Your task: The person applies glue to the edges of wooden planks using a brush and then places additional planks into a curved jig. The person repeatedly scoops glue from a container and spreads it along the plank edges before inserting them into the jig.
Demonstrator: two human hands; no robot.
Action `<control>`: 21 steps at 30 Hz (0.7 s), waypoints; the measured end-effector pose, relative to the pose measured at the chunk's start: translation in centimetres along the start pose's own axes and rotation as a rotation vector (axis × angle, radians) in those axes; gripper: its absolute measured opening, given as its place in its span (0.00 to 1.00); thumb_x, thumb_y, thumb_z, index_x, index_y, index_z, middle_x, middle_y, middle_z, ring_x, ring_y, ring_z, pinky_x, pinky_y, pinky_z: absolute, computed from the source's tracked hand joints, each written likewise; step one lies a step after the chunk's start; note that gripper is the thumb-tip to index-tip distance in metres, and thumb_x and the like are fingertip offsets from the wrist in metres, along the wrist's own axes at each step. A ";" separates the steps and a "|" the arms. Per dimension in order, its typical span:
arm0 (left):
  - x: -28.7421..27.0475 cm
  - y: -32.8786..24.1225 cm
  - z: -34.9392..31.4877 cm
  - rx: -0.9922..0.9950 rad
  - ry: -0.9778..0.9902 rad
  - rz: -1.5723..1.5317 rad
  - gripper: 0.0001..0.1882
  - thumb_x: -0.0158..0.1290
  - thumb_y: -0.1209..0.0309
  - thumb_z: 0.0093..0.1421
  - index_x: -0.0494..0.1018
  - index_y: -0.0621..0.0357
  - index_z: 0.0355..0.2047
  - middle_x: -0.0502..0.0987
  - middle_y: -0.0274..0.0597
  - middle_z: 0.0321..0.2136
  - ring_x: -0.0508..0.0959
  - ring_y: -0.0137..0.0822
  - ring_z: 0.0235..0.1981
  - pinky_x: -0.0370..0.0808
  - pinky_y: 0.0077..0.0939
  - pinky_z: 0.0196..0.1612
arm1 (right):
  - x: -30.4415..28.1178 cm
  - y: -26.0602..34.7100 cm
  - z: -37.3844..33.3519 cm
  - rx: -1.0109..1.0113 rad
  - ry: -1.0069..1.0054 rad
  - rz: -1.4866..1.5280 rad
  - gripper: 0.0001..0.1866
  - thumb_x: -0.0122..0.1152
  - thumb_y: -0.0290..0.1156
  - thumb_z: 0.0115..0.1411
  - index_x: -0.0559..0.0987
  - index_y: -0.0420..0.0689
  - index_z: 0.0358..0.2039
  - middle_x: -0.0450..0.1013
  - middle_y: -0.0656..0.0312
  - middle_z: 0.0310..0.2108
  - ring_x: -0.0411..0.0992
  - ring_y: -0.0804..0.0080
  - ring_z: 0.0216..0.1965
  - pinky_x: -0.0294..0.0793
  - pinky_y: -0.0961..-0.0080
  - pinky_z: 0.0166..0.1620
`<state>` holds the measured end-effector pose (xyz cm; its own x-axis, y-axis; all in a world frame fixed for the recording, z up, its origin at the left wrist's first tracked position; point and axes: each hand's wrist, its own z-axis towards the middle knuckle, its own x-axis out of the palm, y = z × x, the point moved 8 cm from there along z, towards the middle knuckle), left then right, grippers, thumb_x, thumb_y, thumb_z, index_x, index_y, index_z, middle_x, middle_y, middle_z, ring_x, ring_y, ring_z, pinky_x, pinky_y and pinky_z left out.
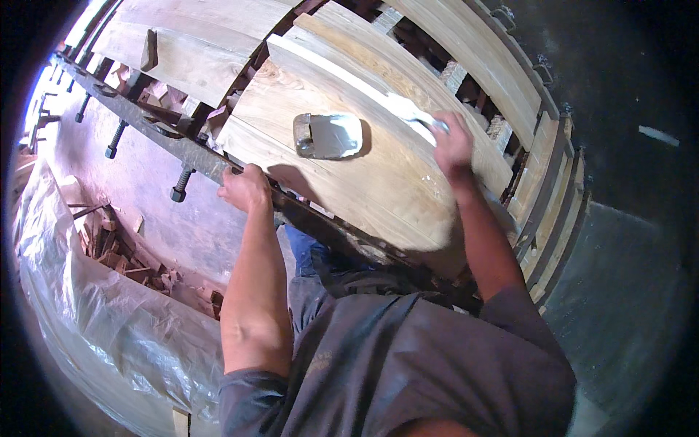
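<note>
My right hand (455,144) is closed round the handle of a brush (419,115) whose head is covered in white, glue-like paste. The brush lies against the edge of a long narrow wooden strip (320,65), which carries a white coat along its length. A wide wooden panel (393,182) extends below it, with a few white drips near my wrist. On the panel sits a small metal container (304,137) holding white liquid. My left hand (247,188) grips the dark metal bar (175,146) along the near edge, its fingers partly hidden.
Large bolts (182,182) stick out from the metal bar. More boards (182,62) lie at the upper left and upper right. At the lower left, wood scraps (120,251) lie beside clear plastic sheeting (109,320). Stacked frame edges (553,197) border the dark floor on the right.
</note>
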<state>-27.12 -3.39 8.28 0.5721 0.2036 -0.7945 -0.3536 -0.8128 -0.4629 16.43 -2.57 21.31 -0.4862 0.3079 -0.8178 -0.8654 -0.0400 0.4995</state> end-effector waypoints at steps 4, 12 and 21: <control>0.2 1.0 0.6 -0.002 -0.033 0.002 0.30 0.52 0.66 0.51 0.71 0.62 0.55 0.68 0.66 0.48 0.72 0.59 0.48 0.70 0.44 0.53 | -4.1 0.0 -2.3 -0.121 0.058 -0.245 0.11 0.60 0.19 0.51 0.77 0.40 0.37 0.73 0.53 0.34 0.74 0.51 0.38 0.75 0.63 0.39; 0.2 0.7 0.9 0.064 -0.054 -0.009 0.30 0.52 0.66 0.49 0.72 0.65 0.54 0.67 0.69 0.46 0.73 0.61 0.46 0.70 0.44 0.53 | 0.3 4.7 3.8 -0.130 0.072 -0.038 0.10 0.61 0.19 0.51 0.77 0.40 0.36 0.73 0.51 0.34 0.73 0.49 0.36 0.73 0.60 0.40; 0.1 1.0 0.8 0.052 -0.092 -0.036 0.28 0.53 0.67 0.49 0.73 0.64 0.52 0.67 0.66 0.45 0.71 0.61 0.48 0.69 0.44 0.54 | 11.7 12.6 14.2 -0.296 0.043 0.064 0.10 0.62 0.22 0.52 0.77 0.40 0.36 0.74 0.51 0.34 0.74 0.51 0.38 0.73 0.61 0.41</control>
<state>-28.03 -3.77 7.40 0.5155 0.2838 -0.8085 -0.3733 -0.7750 -0.5100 1.52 14.03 22.07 -0.5397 0.2551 -0.8022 -0.8276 -0.3355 0.4501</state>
